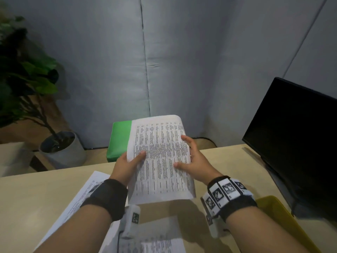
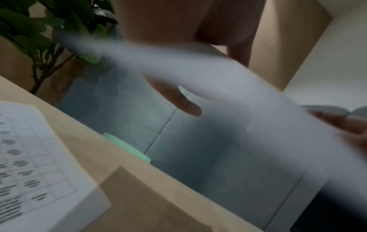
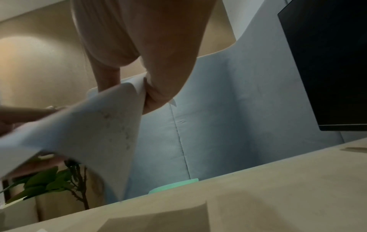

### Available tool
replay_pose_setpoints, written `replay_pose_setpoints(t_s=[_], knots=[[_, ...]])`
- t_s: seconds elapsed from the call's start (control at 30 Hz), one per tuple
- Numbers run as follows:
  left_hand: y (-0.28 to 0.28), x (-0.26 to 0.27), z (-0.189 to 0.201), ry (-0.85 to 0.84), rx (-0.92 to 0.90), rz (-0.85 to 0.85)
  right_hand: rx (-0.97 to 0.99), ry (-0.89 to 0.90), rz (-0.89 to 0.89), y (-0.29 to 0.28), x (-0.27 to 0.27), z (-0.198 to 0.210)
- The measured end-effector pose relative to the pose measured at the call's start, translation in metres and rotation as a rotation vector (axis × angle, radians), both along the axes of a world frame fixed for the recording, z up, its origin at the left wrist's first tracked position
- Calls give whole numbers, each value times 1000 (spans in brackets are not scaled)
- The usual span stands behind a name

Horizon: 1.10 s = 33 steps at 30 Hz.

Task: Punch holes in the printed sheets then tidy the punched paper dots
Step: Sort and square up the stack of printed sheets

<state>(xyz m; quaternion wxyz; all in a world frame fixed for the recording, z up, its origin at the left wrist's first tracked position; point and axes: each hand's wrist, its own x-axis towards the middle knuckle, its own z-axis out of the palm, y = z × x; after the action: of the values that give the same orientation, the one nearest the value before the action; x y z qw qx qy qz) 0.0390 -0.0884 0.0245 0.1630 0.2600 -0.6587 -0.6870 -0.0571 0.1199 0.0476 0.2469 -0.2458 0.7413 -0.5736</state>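
Grey padded panels back your pale wooden bench (image 1: 228, 161), with a potted plant (image 1: 27, 79) far left and a dark monitor (image 1: 295, 136) at right. Your hands hold one printed sheet (image 1: 160, 157) raised above the bench: left hand (image 1: 127, 165) pinching its left edge, thumb on top; right hand (image 1: 195, 157) gripping its right edge. More printed sheets (image 1: 80, 196) lie flat near left. A yellow tray (image 1: 284, 221) sits near right.

Grey padded wall (image 1: 182, 61), plant (image 1: 27, 79), monitor (image 1: 295, 136).
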Motion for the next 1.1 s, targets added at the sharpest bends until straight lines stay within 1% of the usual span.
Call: replay_pose_setpoints(t_s=[0.07, 0.17, 0.27, 0.33, 0.4, 0.53, 0.7, 0.8, 0.97, 1.07, 1.1], knots=[[-2, 8, 11, 54, 25, 1, -6, -2, 7, -4, 7, 0], [-13, 27, 23, 33, -11, -15, -21, 1, -16, -9, 19, 3], [-26, 52, 27, 25, -30, -43, -8, -25, -172, -14, 25, 2], [-32, 70, 28, -6, -42, -77, -55, -93, -293, -19, 26, -3], [-38, 90, 28, -35, -41, -93, -91, -151, -327, -26, 30, -6], [-43, 123, 24, -48, -43, -73, -42, -93, -241, -40, 52, -3], [-51, 158, 13, -56, -59, 2, 27, -59, -169, -48, 82, -4], [-54, 176, 3, -65, -63, 20, 63, -58, -157, -50, 98, -11], [-55, 198, -16, -122, -133, 1, 91, -86, -147, -46, 121, -25], [-59, 204, -23, -132, -114, 55, 113, -101, -134, -40, 126, -32], [-60, 207, -25, -136, -108, 68, 151, -100, -139, -37, 126, -36]])
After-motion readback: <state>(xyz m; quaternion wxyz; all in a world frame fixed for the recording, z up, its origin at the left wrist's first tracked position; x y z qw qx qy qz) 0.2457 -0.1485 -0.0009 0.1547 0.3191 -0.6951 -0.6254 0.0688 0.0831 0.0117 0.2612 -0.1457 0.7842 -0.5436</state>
